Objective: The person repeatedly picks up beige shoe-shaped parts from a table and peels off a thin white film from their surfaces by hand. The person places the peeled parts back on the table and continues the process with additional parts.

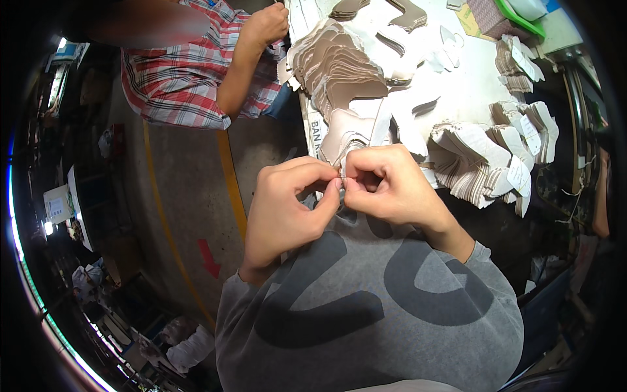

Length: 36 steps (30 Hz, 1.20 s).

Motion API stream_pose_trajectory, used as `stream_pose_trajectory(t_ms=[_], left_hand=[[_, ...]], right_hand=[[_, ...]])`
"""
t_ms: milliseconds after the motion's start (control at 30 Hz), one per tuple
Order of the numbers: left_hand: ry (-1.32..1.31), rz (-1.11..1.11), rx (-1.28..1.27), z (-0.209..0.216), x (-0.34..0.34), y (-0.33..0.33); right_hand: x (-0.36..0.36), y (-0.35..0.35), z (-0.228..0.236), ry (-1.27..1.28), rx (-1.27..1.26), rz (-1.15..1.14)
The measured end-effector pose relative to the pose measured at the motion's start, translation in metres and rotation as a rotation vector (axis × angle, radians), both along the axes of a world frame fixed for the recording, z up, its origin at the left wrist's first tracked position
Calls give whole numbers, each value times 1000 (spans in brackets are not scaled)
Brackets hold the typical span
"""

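Observation:
Close to the table's near edge, my left hand [290,202] and my right hand [392,186] meet with thumbs and forefingers pinched tip to tip. A thin, pale edge of a beige cut piece [343,164] runs down into the pinch of both hands; most of it is hidden by the fingers. Just beyond lies a smooth beige shaped panel [346,129], with thin curved layers showing beside it. Farther off, a big fanned stack of beige-brown cut pieces [336,62] spreads along the table's left side.
The white table [470,85] carries tied bundles of cut pieces [473,160] on the right, some with white tags. A woven box [493,18] and green tray [522,19] stand at the far right. Another person in a plaid shirt [176,78] works at the left, beside a yellow-lined floor [189,196].

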<state>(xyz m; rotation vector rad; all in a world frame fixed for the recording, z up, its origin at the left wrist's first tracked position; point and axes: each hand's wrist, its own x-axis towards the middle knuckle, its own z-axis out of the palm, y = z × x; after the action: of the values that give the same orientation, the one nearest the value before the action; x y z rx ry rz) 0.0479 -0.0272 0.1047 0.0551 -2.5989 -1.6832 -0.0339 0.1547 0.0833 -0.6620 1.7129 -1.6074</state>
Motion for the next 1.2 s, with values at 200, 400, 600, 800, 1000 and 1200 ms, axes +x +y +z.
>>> stream_pose_trajectory(t_ms=[200, 400, 600, 800, 1000, 1200], left_hand=[[0, -4, 34, -2, 0, -2], [-27, -45, 53, -1, -1, -6], [-39, -44, 47, 0, -2, -5], [-47, -68, 35, 0, -2, -7], [-52, -75, 65, 0, -4, -8], [-110, -80, 146, -8, -2, -14]], right_hand=[[0, 0, -1, -95, -7, 12], [-1, 0, 0, -71, 0, 29], [-2, 0, 3, -106, 38, 31], [-3, 0, 3, -76, 38, 28], [-4, -1, 3, -138, 20, 38], [-7, 3, -4, -212, -17, 53]])
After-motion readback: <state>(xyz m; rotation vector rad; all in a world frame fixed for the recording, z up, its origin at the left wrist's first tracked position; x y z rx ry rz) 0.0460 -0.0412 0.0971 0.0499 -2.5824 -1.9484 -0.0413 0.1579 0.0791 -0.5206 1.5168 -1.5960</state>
